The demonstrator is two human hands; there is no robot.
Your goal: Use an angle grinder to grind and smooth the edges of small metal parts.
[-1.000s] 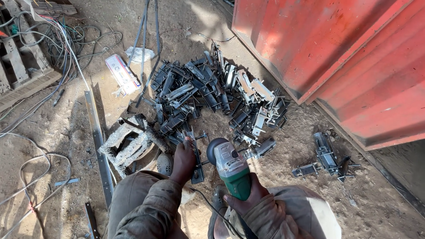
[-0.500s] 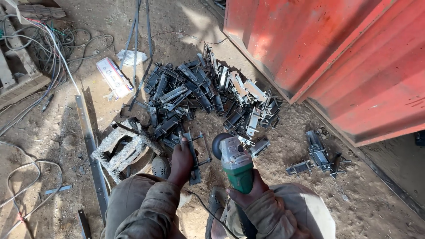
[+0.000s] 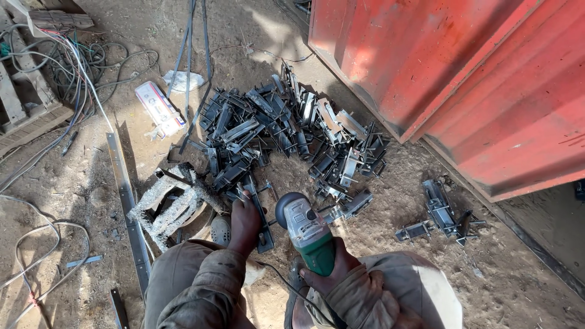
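Observation:
My right hand [image 3: 332, 271] grips the green body of an angle grinder [image 3: 304, 228], its disc end pointing away from me over the dirt. My left hand [image 3: 244, 222] rests on a dark metal bracket piece [image 3: 261, 213] lying on the ground just left of the grinder's head. A big heap of similar dark and silvery metal brackets [image 3: 286, 137] spreads out right beyond both hands. My knees in brown trousers [image 3: 189, 274] fill the bottom of the view.
A red metal container wall [image 3: 463, 79] stands at the right. A few separate brackets [image 3: 442, 213] lie near it. A crusted metal frame [image 3: 170, 201] and a long flat steel bar [image 3: 128, 201] sit left of me. Tangled cables [image 3: 67, 67] and a white packet [image 3: 159, 109] lie farther left.
My view has shifted slightly, so the heap sits a little lower in frame. Both hands keep their places, left on the bracket, right on the grinder.

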